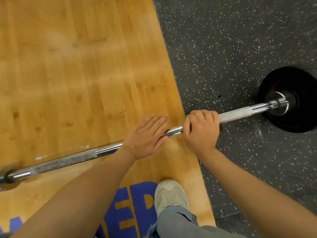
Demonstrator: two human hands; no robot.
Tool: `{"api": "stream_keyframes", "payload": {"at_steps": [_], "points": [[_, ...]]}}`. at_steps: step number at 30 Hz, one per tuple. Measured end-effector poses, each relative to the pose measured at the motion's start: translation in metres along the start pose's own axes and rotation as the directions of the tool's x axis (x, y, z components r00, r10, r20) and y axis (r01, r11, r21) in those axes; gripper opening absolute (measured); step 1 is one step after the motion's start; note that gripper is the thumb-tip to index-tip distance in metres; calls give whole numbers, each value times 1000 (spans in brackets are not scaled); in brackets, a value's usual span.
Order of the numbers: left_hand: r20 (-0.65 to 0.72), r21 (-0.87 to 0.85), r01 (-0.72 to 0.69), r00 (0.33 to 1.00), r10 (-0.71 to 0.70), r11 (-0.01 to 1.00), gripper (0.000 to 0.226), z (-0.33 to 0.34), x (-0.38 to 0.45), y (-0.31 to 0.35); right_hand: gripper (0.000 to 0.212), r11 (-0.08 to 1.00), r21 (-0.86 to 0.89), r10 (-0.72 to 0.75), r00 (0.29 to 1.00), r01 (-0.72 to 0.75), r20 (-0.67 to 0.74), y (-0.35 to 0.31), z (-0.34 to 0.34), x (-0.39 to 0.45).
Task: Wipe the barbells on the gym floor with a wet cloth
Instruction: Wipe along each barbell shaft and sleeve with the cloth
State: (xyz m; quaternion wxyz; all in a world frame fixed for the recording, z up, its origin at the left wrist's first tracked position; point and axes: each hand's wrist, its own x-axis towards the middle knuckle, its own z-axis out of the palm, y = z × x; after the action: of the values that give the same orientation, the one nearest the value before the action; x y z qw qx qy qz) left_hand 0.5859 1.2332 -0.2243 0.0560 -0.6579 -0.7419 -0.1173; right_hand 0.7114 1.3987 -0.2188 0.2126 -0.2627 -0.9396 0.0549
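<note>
A chrome barbell [68,160] runs across the head view from the lower left up to the right. A black weight plate [291,121] sits on its right end. My right hand [200,129] grips the bar, fingers curled round it. Just right of that hand the shaft has a white, rough-looking stretch [235,115]; I cannot tell whether it is chalk or cloth. My left hand [147,136] lies over the bar with straight fingers, just left of the right hand. No separate cloth shows.
The bar's left part lies over a wooden platform [77,74] with blue lettering [133,203]. Black speckled rubber flooring [240,48] is under the plate on the right. My light shoe [171,194] and grey trouser leg stand just behind the bar.
</note>
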Motion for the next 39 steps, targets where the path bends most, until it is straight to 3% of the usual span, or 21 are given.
{"api": "stream_keyframes", "payload": {"at_steps": [2,4,5,7,9,11,13,15,17,18,20,22,24,27,29,31,33,35,37,39], "points": [[-16,9,18,1000,-18,1000,49,0,0,-1,29,967,29,-256,963,255,78,8,-4,-2],[-25,13,34,999,-34,999,51,-1,0,-1,35,911,27,-410,898,411,159,35,-11,7],[-25,15,39,999,-39,999,52,-1,0,0,39,915,8,-398,901,403,174,49,-15,12],[-18,21,44,999,-44,999,53,-2,0,0,40,976,-14,-214,968,218,133,62,-18,15],[-12,21,43,999,-42,999,53,-1,0,0,32,999,-39,8,1000,-7,29,45,-13,10],[-13,19,64,998,-64,998,54,-1,0,0,28,997,-14,80,997,-81,-12,13,-2,-1],[-20,11,104,994,-104,994,54,-1,1,1,29,996,49,-83,996,81,36,-5,2,-9],[-33,-8,134,990,-134,991,53,-2,0,0,32,948,75,-317,944,311,91,5,-1,-4],[-46,-23,149,988,-149,989,52,-2,0,0,34,909,62,-416,894,412,164,29,-8,6],[-49,-28,158,986,-159,987,51,-3,0,0,35,931,44,-364,915,362,176,42,-12,11],[-55,-30,177,982,-179,984,52,-2,0,0,35,992,17,-127,980,126,152,57,-17,16],[-70,-34,187,979,-189,982,51,-2,0,-1,31,997,0,83,993,-83,85,44,-15,16],[-92,-36,186,978,-189,982,50,-1,0,-1,28,984,-5,180,983,-180,38,18,-8,12],[-119,-23,168,978,-169,986,47,-1,1,0,25,998,58,-18,996,13,91,-12,-1,-2],[-122,-15,154,980,-155,988,46,-1,0,0,25,973,91,-223,967,212,126,-7,-4,-3],[-126,-2,146,981,-145,989,45,0,-1,0,26,944,79,-330,933,321,143,14,-8,2],[-138,6,146,980,-144,989,45,1,-1,1,27,964,38,-267,955,264,132,40,-13,7],[-146,22,132,981,-127,991,43,3,-2,1,27,996,28,-89,992,87,93,48,-16,10],[-144,42,111,984,-104,993,42,4,-2,0,24,996,4,93,996,-93,6,24,-11,7],[-147,51,106,984,-97,993,42,5,-1,0,23,992,17,125,992,-125,5,-4,-6,4]]}}
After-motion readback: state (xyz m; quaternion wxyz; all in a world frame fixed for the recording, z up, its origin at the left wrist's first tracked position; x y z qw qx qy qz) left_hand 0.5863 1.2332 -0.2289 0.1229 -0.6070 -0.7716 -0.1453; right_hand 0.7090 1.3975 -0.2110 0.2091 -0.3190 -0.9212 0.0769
